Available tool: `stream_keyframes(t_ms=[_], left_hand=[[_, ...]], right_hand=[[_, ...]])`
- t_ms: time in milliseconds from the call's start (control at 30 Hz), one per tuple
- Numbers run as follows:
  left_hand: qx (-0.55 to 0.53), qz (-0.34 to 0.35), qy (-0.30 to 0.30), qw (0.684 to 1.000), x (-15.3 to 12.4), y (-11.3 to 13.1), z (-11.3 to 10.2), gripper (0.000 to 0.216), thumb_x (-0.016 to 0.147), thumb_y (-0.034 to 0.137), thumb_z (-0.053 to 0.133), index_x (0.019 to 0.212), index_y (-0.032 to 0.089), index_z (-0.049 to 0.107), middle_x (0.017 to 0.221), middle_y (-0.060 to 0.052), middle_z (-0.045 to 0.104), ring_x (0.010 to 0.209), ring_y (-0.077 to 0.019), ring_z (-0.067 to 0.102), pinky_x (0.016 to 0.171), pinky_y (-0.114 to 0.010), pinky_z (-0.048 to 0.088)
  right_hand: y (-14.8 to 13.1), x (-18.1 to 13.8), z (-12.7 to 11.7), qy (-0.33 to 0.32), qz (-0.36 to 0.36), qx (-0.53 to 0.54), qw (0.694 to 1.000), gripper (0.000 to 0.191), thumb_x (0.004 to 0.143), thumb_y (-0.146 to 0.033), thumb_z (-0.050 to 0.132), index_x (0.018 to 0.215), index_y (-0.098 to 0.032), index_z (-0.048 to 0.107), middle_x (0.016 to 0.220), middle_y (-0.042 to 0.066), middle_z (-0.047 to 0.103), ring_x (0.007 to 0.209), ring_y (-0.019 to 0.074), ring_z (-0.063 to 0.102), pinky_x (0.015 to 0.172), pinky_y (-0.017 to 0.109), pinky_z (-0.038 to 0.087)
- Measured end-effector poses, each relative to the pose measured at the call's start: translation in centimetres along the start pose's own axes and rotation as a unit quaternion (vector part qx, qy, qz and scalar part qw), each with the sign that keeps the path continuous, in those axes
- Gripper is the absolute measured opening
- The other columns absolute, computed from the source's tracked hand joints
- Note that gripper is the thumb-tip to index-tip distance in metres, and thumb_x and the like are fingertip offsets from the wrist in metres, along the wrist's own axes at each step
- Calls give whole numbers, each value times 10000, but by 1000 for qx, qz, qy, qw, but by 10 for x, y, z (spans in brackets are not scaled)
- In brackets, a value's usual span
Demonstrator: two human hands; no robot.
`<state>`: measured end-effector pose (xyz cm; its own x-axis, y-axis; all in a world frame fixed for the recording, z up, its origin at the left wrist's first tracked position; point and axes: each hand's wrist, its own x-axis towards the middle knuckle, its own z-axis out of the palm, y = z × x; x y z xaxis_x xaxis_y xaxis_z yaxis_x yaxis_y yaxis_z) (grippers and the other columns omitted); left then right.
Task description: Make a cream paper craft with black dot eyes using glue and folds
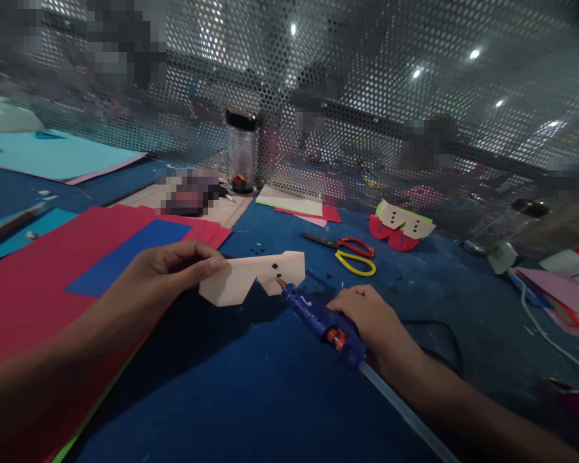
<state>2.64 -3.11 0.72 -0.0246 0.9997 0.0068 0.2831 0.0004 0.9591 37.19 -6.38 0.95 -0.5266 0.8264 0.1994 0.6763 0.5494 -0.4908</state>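
Observation:
My left hand (186, 267) pinches the left end of a cream paper cutout (231, 278), shaped like a pair of glasses with a notch in its lower edge. Two small black paper bits sit on the cutout's right half. In my right hand (369, 315) is a blue glue gun (318, 315), with a long clear glue stick (405, 411) coming out of its rear. Its nozzle tip is at the lower black bit; whether it touches I cannot tell. My right fingers are partly hidden behind the gun.
Scissors (354, 254) with red and yellow handles lie beyond the cutout. Finished-looking paper cutouts with dots (402, 225) lean at the back right. Red sheets (24, 289) with a blue strip (130, 254) cover the left. A glass jar (241, 154) stands near the perforated metal screen (366, 116).

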Motion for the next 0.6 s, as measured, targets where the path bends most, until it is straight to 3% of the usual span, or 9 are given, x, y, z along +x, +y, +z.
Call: stream_keyframes(t_ms=[267, 600], left_hand=[[0, 4, 3, 1000, 1, 1, 1, 314, 790, 550, 775, 808, 239, 732, 741, 1, 673, 679, -168, 564, 592, -261, 393], [6, 6, 4, 1000, 3, -1, 1, 334, 783, 576, 781, 797, 247, 726, 760, 5, 683, 699, -165, 571, 623, -268, 395]], right_hand=[[-3, 5, -3, -20, -34, -14, 999, 347, 808, -153, 688, 1122, -295, 651, 1063, 32, 710, 939, 261, 659, 880, 444, 504], [-1, 2, -2, -7, -31, 0, 1000, 361, 820, -162, 690, 1147, -314, 673, 1067, 43, 700, 951, 285, 659, 808, 443, 516]])
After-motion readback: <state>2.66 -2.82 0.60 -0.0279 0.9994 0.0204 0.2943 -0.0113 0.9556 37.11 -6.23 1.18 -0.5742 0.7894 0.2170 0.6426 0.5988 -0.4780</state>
